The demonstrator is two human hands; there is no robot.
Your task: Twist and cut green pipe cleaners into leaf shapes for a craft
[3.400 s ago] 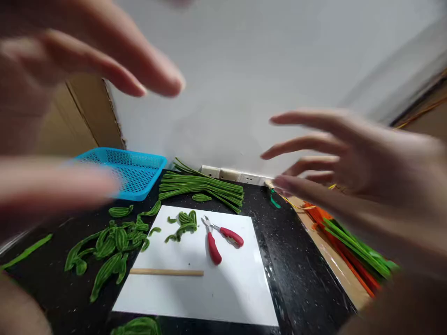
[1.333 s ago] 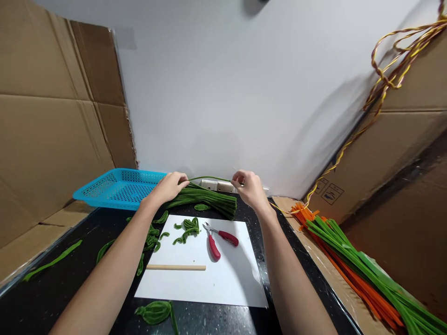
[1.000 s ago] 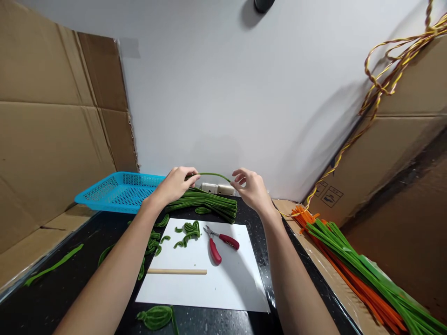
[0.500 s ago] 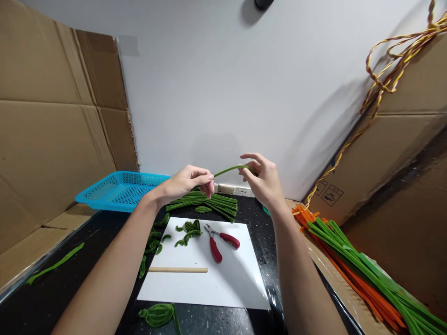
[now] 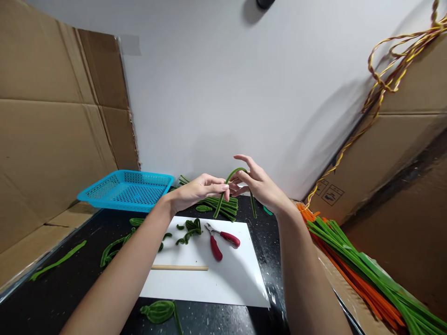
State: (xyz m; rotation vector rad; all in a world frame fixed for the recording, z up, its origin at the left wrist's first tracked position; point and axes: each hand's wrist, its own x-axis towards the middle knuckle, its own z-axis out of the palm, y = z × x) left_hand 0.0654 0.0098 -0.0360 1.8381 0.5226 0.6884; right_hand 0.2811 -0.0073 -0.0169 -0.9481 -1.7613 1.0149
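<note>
1. Table [image 5: 216,321]: the white sheet [image 5: 240,284] upon it centres the clock.
2. Straight stems [image 5: 228,204], twelve o'clock: unshaped.
3. Left hand [image 5: 213,185]: fingers pinching the bent stem [image 5: 228,177]. Right hand [image 5: 256,181]: fingers spread around it; cannot tell whether they grip.
4. That stem, raised at one o'clock: arched, uncoiled.
5. Coiled piece [image 5: 159,311], eight o'clock: already shaped.
6. Curls [image 5: 193,225], eleven o'clock: already curled.

2 forearms [image 5: 125,260] (both bare) taper to a bare left hand [image 5: 197,190] and bare right hand [image 5: 261,186].
</note>
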